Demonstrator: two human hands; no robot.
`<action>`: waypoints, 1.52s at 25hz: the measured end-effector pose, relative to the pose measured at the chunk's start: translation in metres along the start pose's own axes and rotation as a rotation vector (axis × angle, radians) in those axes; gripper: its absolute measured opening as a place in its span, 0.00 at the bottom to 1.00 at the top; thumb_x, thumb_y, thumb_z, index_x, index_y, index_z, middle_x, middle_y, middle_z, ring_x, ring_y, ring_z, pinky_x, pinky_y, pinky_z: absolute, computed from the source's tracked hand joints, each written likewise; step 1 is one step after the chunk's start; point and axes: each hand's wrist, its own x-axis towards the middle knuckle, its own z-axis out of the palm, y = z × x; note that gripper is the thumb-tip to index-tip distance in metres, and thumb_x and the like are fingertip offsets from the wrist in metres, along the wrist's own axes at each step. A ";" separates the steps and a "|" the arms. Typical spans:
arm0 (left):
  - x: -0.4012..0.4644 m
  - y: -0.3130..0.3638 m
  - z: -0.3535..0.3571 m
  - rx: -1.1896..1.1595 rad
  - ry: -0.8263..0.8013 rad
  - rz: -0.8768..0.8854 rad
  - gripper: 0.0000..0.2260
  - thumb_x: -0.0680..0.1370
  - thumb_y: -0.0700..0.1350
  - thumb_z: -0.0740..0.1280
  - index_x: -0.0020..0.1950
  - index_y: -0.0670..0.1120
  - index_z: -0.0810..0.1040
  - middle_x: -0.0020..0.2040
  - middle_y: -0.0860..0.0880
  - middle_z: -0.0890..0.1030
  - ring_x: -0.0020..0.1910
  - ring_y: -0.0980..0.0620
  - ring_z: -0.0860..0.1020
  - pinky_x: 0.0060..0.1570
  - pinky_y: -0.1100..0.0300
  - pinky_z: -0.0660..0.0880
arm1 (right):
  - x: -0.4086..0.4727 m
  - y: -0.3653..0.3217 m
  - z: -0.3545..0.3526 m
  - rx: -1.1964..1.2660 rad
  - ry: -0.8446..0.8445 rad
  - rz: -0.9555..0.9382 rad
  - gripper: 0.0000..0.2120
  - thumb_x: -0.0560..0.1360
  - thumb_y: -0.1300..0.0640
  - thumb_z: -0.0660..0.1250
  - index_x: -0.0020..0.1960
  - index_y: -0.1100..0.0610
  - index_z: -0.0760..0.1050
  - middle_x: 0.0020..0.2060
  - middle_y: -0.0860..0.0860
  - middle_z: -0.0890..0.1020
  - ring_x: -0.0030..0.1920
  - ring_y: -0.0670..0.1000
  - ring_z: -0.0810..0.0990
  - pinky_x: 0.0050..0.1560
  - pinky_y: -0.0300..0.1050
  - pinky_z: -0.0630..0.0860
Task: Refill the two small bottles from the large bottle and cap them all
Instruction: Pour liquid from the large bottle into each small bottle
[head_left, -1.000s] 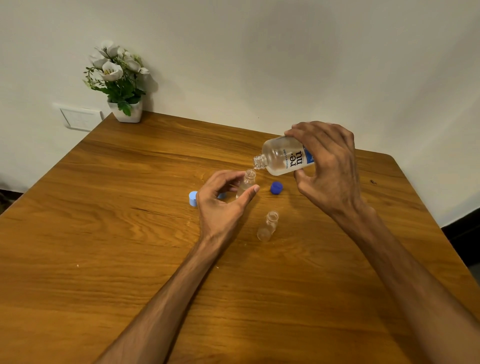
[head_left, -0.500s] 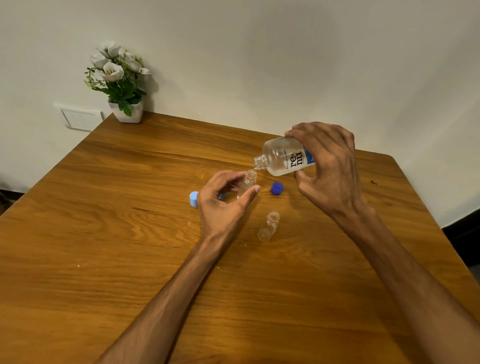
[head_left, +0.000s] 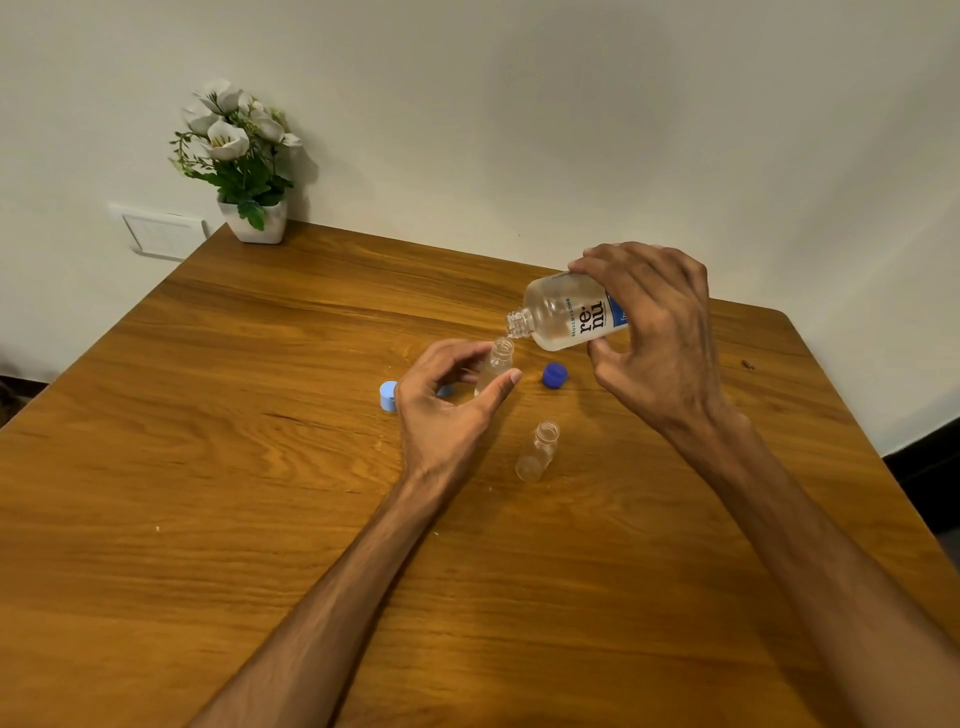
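Second small bottle (head_left: 538, 451) is left uncapped, seemingly empty, mid-table, nearest. First small bottle (head_left: 497, 364) is steadied between thumb and fingers of left hand (head_left: 447, 410); filling judged underway. Large bottle (head_left: 566, 312) is held tilted in right hand (head_left: 660, 343), mouth at the small neck. Dark cap (head_left: 554, 375) and light cap (head_left: 387, 396) lie alongside, unfitted. Flower pot (head_left: 254, 226) sits at far-left corner, nothing obstructed.

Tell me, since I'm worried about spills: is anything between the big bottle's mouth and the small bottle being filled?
Nothing visible. The large bottle is tilted with its mouth just above the small bottle, which the left hand steadies.
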 end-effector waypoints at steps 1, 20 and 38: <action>0.000 0.000 0.000 -0.001 0.000 0.001 0.16 0.71 0.41 0.82 0.57 0.42 0.85 0.53 0.49 0.85 0.51 0.54 0.83 0.48 0.62 0.82 | 0.000 0.000 0.000 -0.003 0.000 0.000 0.32 0.66 0.63 0.74 0.70 0.57 0.76 0.66 0.54 0.81 0.70 0.57 0.75 0.72 0.54 0.64; 0.000 0.000 -0.001 0.000 0.000 0.007 0.16 0.71 0.42 0.82 0.57 0.44 0.85 0.52 0.51 0.84 0.49 0.56 0.82 0.48 0.65 0.81 | -0.002 0.000 0.000 -0.008 -0.012 -0.001 0.31 0.67 0.62 0.73 0.70 0.58 0.76 0.67 0.54 0.81 0.70 0.57 0.75 0.73 0.53 0.62; 0.001 -0.001 -0.001 0.007 -0.006 0.004 0.16 0.71 0.42 0.82 0.57 0.44 0.85 0.53 0.50 0.84 0.51 0.53 0.83 0.48 0.62 0.82 | -0.006 -0.001 0.006 0.017 -0.022 0.000 0.30 0.68 0.60 0.72 0.70 0.57 0.76 0.67 0.54 0.81 0.70 0.57 0.76 0.72 0.55 0.64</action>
